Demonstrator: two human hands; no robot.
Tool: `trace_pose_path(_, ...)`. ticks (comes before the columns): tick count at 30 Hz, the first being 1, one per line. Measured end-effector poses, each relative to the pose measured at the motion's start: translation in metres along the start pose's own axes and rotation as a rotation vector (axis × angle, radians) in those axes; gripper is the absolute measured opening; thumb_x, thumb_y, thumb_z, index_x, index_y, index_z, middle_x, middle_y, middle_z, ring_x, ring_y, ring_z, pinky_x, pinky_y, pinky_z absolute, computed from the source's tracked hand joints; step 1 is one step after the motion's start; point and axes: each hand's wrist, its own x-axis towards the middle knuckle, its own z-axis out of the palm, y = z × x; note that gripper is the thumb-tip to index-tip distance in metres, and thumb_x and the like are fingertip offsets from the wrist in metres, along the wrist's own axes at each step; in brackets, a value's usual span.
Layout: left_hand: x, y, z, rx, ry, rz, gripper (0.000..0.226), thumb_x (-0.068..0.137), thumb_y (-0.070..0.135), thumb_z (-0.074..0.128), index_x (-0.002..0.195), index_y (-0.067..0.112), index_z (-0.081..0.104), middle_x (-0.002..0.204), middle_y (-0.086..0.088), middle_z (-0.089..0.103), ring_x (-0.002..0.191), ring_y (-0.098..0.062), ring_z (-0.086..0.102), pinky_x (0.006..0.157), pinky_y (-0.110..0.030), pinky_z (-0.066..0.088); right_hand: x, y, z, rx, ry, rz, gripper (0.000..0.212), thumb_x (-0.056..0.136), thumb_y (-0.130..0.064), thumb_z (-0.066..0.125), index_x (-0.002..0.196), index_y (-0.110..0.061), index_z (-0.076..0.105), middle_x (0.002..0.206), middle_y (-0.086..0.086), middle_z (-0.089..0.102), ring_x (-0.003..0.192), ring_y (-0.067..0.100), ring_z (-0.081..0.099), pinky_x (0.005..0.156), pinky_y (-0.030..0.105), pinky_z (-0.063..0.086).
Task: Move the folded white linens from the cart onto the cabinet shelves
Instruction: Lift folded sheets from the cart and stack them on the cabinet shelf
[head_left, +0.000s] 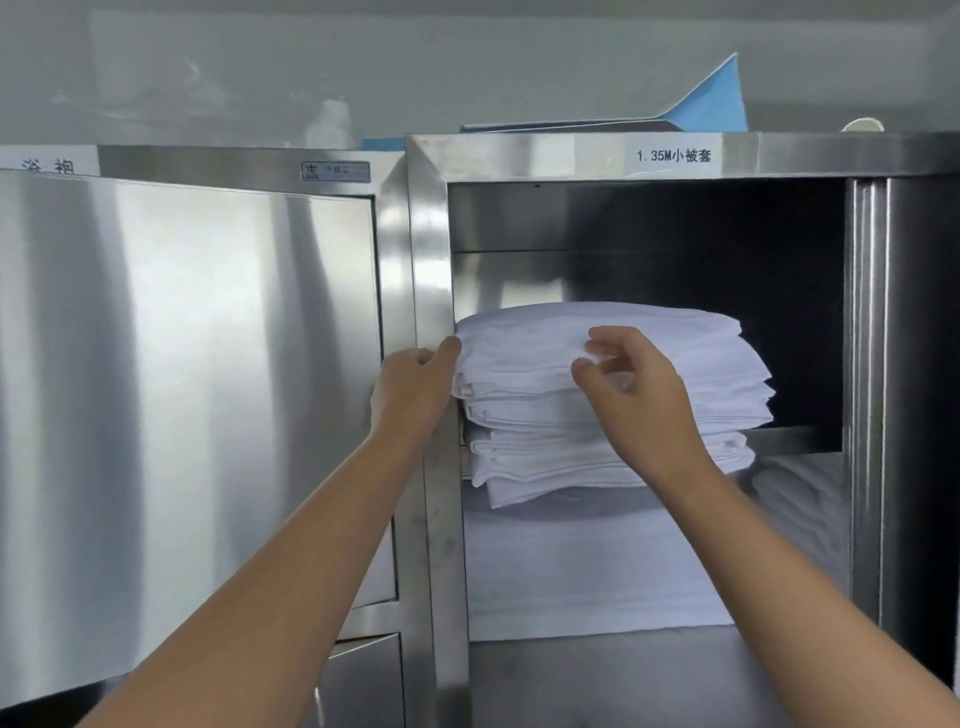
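A stack of folded white linens (540, 415) sits at the front of the upper shelf (795, 439) of an open steel cabinet (431, 260), its front edge overhanging the shelf. My left hand (415, 384) presses against the stack's left side, thumb on the top fold. My right hand (628, 384) hovers at the stack's front, fingers loosely curled and touching the top layers, gripping nothing that I can make out. More white linen (587, 566) fills the shelf below. The cart is out of view.
A closed steel cabinet door (182, 389) fills the left. The open cabinet's sliding door (872, 389) stands at the right edge. Blue folders (701, 111) lie on the cabinet's top. A paper label (674, 155) marks the open cabinet.
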Motion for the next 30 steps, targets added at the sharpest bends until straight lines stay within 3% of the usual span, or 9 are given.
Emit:
trace_pose_path(4, 0.007, 0.0, 0.003, -0.002, -0.001, 0.038, 0.046, 0.077, 0.048, 0.061, 0.045, 0.022, 0.04, 0.05, 0.001, 0.039, 0.051, -0.02, 0.039, 0.058, -0.034, 0.037, 0.01, 0.003, 0.011, -0.399, -0.009, -0.248, 0.038, 0.089, -0.032, 0.068, 0.125, -0.024, 0.061, 0.123, -0.011, 0.062, 0.117, 0.013, 0.045, 0.091, 0.018, 0.032)
trace_pose_path(8, 0.008, -0.009, 0.005, -0.038, 0.019, 0.091, 0.032, 0.085, 0.043, 0.065, 0.066, 0.017, 0.067, 0.057, 0.005, 0.061, 0.058, -0.017, 0.056, 0.064, -0.037, 0.05, 0.026, -0.004, 0.035, -0.59, -0.073, -0.355, 0.048, 0.083, -0.047, 0.069, 0.126, -0.027, 0.06, 0.128, -0.011, 0.059, 0.123, 0.016, 0.043, 0.094, 0.024, 0.02)
trace_pose_path(11, 0.013, -0.013, 0.001, -0.036, -0.016, 0.119, 0.032, 0.083, 0.044, 0.062, 0.074, 0.015, 0.071, 0.075, -0.009, 0.07, 0.068, -0.027, 0.066, 0.068, -0.046, 0.058, 0.03, -0.003, 0.058, -0.591, -0.099, -0.4, 0.06, 0.078, -0.058, 0.067, 0.127, -0.025, 0.061, 0.13, -0.008, 0.059, 0.125, 0.017, 0.046, 0.109, 0.034, 0.023)
trace_pose_path(13, 0.019, -0.011, -0.002, -0.001, -0.071, 0.098, 0.036, 0.089, 0.041, 0.059, 0.084, 0.007, 0.071, 0.081, -0.016, 0.07, 0.073, -0.034, 0.07, 0.059, -0.042, 0.06, 0.031, 0.001, 0.069, -0.596, -0.099, -0.402, 0.075, 0.072, -0.07, 0.058, 0.131, -0.023, 0.059, 0.136, -0.006, 0.056, 0.13, 0.019, 0.045, 0.115, 0.044, 0.023)
trace_pose_path(16, 0.025, -0.006, -0.005, -0.063, -0.165, -0.007, 0.044, 0.091, 0.038, 0.053, 0.097, -0.005, 0.064, 0.089, -0.026, 0.069, 0.064, -0.031, 0.067, 0.057, -0.041, 0.061, 0.028, 0.007, 0.078, -0.665, -0.114, -0.416, 0.096, 0.065, -0.084, 0.047, 0.138, -0.021, 0.053, 0.146, -0.002, 0.05, 0.138, 0.02, 0.04, 0.118, 0.051, 0.016)
trace_pose_path(20, 0.02, -0.006, 0.0, -0.056, -0.152, 0.03, 0.044, 0.099, 0.039, 0.042, 0.096, 0.002, 0.066, 0.088, -0.02, 0.072, 0.071, -0.029, 0.07, 0.051, -0.029, 0.052, 0.034, 0.006, 0.075, -0.65, -0.065, -0.441, 0.065, 0.082, -0.066, 0.047, 0.129, -0.023, 0.061, 0.134, -0.003, 0.06, 0.128, 0.021, 0.052, 0.112, 0.048, 0.027)
trace_pose_path(24, 0.016, -0.011, -0.002, -0.136, -0.219, -0.006, 0.033, 0.101, 0.027, 0.037, 0.09, 0.013, 0.065, 0.075, 0.0, 0.076, 0.072, -0.02, 0.065, 0.056, -0.032, 0.052, 0.048, -0.005, 0.057, -0.557, 0.05, -0.452, 0.031, 0.096, -0.039, 0.05, 0.099, -0.02, 0.073, 0.094, -0.002, 0.073, 0.09, 0.024, 0.064, 0.077, 0.033, 0.042)
trace_pose_path(26, 0.014, -0.016, -0.005, -0.152, -0.233, 0.002, 0.028, 0.099, 0.016, 0.041, 0.092, 0.011, 0.067, 0.07, 0.003, 0.073, 0.069, -0.018, 0.062, 0.055, -0.031, 0.05, 0.048, -0.004, 0.054, -0.525, 0.039, -0.408, 0.033, 0.093, -0.046, 0.056, 0.099, -0.02, 0.075, 0.096, -0.003, 0.074, 0.093, 0.022, 0.064, 0.078, 0.031, 0.044)
trace_pose_path(30, 0.008, -0.021, -0.008, -0.07, -0.233, 0.097, 0.027, 0.094, 0.004, 0.042, 0.097, 0.007, 0.069, 0.07, -0.002, 0.065, 0.057, -0.011, 0.056, 0.052, -0.026, 0.047, 0.037, 0.002, 0.064, -0.646, -0.09, -0.441, 0.071, 0.072, -0.072, 0.058, 0.121, -0.021, 0.068, 0.121, -0.003, 0.067, 0.116, 0.022, 0.058, 0.101, 0.042, 0.042)
